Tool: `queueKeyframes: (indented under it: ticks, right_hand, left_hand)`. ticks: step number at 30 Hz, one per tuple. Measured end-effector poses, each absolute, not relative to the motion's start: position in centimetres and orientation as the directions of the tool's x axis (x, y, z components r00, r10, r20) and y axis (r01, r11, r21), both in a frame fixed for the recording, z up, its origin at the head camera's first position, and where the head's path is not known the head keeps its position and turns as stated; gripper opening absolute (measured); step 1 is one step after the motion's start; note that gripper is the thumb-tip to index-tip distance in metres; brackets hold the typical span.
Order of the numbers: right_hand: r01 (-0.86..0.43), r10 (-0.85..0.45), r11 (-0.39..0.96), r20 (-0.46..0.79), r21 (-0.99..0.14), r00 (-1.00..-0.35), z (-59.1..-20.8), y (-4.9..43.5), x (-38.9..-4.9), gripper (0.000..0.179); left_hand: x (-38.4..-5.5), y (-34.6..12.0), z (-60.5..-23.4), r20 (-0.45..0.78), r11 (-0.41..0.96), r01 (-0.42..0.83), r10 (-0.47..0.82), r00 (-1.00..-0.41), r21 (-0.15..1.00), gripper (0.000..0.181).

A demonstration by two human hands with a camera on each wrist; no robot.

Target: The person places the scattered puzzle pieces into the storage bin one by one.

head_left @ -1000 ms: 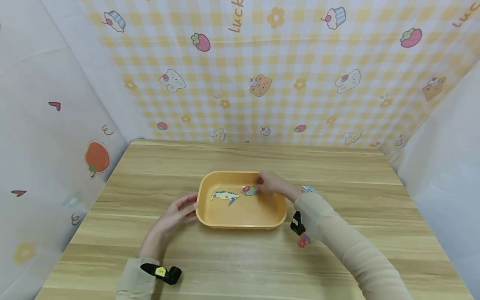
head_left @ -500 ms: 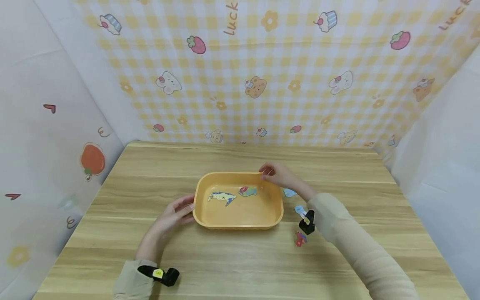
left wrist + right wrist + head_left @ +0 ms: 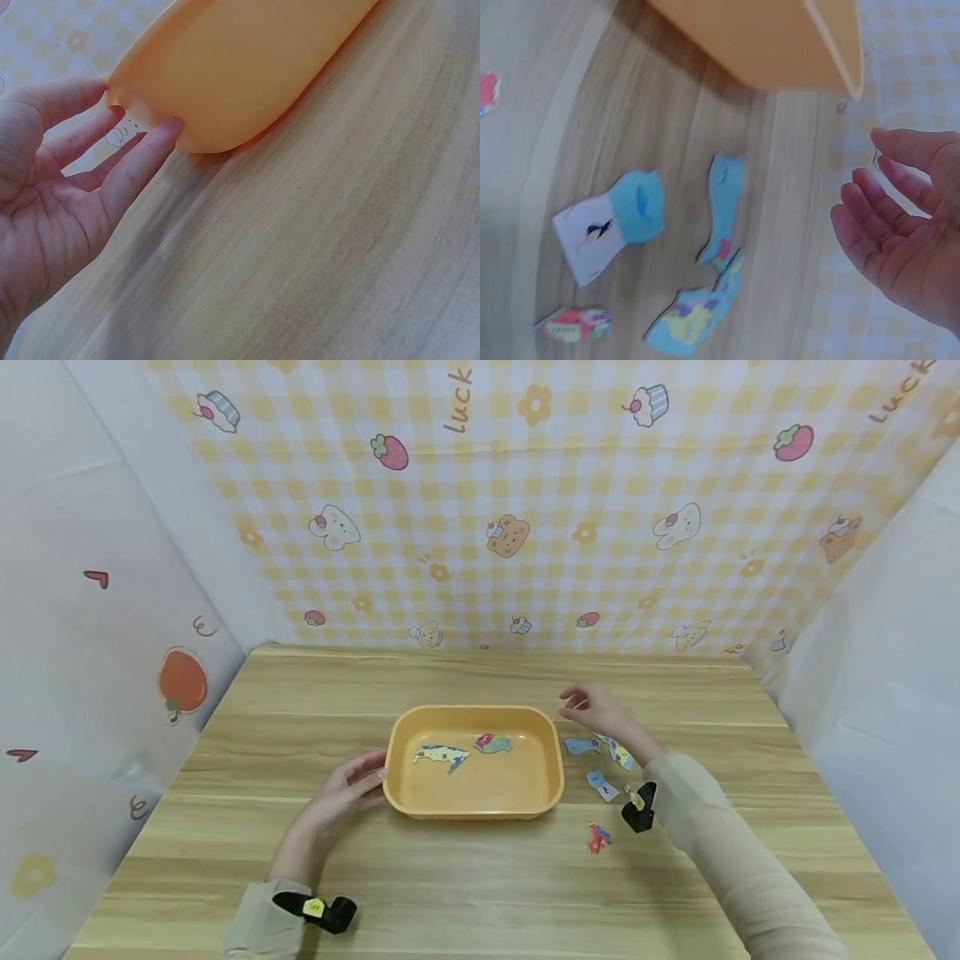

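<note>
A yellow-orange plastic tray (image 3: pixel 472 793) sits on the wooden table, with two flat printed pieces lying in it. One is a cream-and-blue puzzle piece (image 3: pixel 441 753), the other a green-and-red puzzle piece (image 3: pixel 492 743). My left hand (image 3: pixel 354 787) touches the tray's left end, its fairly straight fingertips against the outside wall and rim in the left wrist view. Off the tray's far right corner, my right hand (image 3: pixel 600 710) hovers with loosely bent fingers and holds nothing. Beneath its wrist lie a blue puzzle piece (image 3: pixel 724 206) and a blue-and-white puzzle piece (image 3: pixel 619 217).
More pieces lie right of the tray: a blue, yellow and purple piece (image 3: pixel 690 319), a small red-and-white piece (image 3: pixel 574 325) and a red piece (image 3: pixel 597 838). A checked cloth (image 3: pixel 420 552) hangs behind the wooden table (image 3: pixel 465 893).
My right hand has left the tray's inside, let go of the green-and-red puzzle piece there, and moved right past the rim. My left hand stays at the tray's left end.
</note>
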State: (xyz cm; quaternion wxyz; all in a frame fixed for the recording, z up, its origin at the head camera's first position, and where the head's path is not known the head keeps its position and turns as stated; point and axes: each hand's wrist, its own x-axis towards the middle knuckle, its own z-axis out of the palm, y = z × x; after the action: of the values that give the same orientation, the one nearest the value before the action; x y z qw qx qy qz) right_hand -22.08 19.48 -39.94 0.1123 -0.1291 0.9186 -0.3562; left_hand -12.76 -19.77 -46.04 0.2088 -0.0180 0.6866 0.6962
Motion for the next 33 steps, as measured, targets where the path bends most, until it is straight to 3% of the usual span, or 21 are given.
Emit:
queueKeyframes:
  ticks: [15,24,33]
  right_hand:
    - [0.037,-0.196,0.807,-0.327,-0.589,-0.924,-42.1,24.4,-21.3,0.046]
    - [0.054,-0.202,0.823,-0.380,-0.566,-0.903,-45.3,27.9,-22.9,0.061]
    - [0.139,-0.105,0.878,-0.468,-0.459,-0.877,-42.3,26.0,-20.4,0.052]
  left_hand:
    - [-12.7,-19.8,-46.0,-0.317,0.067,-0.311,0.266,-0.910,0.948,0.060]
    - [-12.9,-20.0,-46.2,-0.309,0.027,-0.315,0.283,-0.908,0.949,0.060]
    - [-12.9,-20.1,-46.2,-0.314,0.014,-0.324,0.281,-0.907,0.946,0.061]
